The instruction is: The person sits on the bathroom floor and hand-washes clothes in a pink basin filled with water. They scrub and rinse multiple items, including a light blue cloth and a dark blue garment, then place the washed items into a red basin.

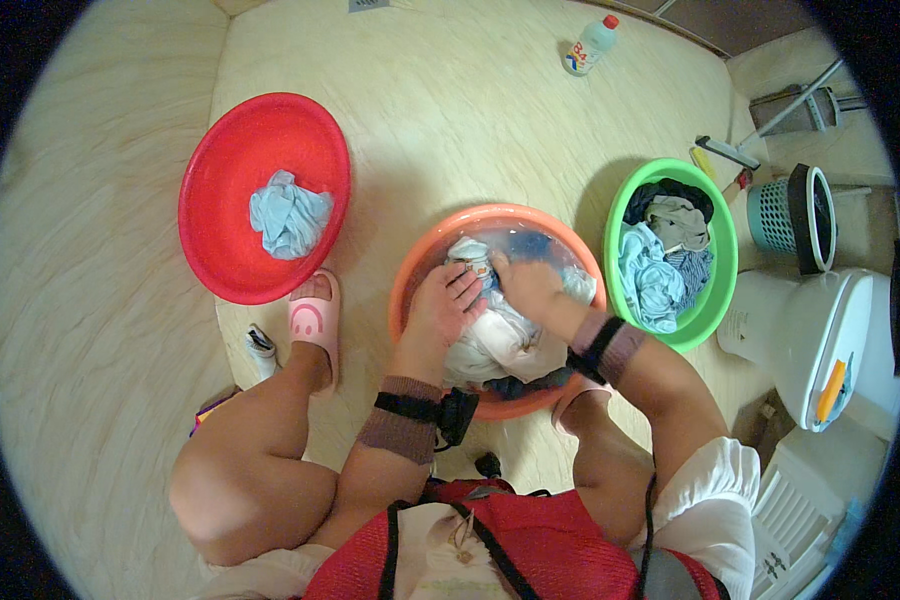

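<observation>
Both hands reach down into an orange basin (pixel 401 320) of water and clothes set on a pale floor (pixel 425 110), between the wearer's pink slippers. A pale printed cloth (pixel 470 257), bunched up, lies in the far part of the basin, just beyond the left hand (pixel 448 303) and to the left of the right hand (pixel 526 285). Its longer side appears to run away from the wearer, leaning only a little to the right at the near end. The left hand is the nearer, its fingers slightly apart and laid over the cloth's near left part, the thumb out of sight; whether they pinch the fabric cannot be told. The right hand's thumb points up along the cloth's right edge while its other fingers are hidden from view, so its hold cannot be told either. Toward the wearer, below both hands, a white garment (pixel 510 340) spreads across the water, with a dark cloth (pixel 532 386) at the near rim. At left, a red basin (pixel 220 190) holds one light blue cloth (pixel 290 215); at right, near the orange basin, a green basin (pixel 722 262) holds a mixed pile of clothes (pixel 660 265). A red-capped bottle (pixel 592 47) stands well apart at the far side.
</observation>
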Demonstrator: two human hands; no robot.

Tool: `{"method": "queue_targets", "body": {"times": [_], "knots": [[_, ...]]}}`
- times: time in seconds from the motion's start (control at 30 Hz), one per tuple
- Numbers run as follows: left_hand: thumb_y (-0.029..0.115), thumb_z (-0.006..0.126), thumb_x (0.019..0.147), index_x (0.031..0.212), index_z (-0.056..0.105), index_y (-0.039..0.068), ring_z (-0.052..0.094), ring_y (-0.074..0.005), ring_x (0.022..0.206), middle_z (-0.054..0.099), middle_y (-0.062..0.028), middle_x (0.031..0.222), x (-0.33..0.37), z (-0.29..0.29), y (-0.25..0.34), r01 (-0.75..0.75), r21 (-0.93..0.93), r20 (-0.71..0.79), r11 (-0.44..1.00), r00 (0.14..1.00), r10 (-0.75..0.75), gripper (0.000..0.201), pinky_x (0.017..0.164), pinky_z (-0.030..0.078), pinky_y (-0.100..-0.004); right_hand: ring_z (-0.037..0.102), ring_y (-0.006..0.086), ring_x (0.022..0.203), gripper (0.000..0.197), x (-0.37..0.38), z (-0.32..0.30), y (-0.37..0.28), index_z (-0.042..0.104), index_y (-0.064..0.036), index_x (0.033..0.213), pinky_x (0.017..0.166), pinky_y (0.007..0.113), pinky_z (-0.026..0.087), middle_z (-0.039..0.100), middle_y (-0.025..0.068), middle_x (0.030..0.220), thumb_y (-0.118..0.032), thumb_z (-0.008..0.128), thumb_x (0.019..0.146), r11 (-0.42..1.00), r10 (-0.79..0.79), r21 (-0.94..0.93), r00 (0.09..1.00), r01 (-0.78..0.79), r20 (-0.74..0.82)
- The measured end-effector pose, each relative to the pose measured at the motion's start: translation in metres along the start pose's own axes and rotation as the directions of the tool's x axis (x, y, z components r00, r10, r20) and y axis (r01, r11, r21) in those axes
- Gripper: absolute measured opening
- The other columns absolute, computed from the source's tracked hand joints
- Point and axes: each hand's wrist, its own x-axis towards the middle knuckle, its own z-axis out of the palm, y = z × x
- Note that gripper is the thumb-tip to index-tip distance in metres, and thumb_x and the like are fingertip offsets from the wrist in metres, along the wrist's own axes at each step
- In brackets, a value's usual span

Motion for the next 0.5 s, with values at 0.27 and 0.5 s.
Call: {"method": "queue_targets", "body": {"times": [0.27,0.5], "knots": [[0.036,0.058,0.096,0.116,0.059,0.009,0.060,-0.0257,0.098,0.063,-0.0096,0.108,-0.010,0.023,-0.008,-0.181,-0.109,0.169,0.977,0.965,0.198,0.033,0.091,0.052,-0.0444,0.068,0.0393,0.083,0.031,-0.031,-0.027,-0.030,0.060,-0.0039,0.110,0.073,0.047,0.053,0.068,0.0215,0.093,-0.017,0.068,0.083,0.773,-0.043,0.564,0.910,0.291,-0.411],[0.048,0.051,0.100,0.108,0.060,0.011,0.065,-0.0241,0.070,0.067,-0.0071,0.095,-0.032,0.028,-0.011,-0.140,-0.088,0.271,0.986,0.949,0.159,0.039,0.059,0.056,-0.0386,0.067,0.0354,0.072,0.016,-0.082,-0.024,-0.073,0.061,-0.0079,0.096,0.063,0.045,0.053,0.067,0.0145,0.082,-0.018,0.068,0.085,0.765,-0.246,0.430,0.833,0.480,-0.495]]}}
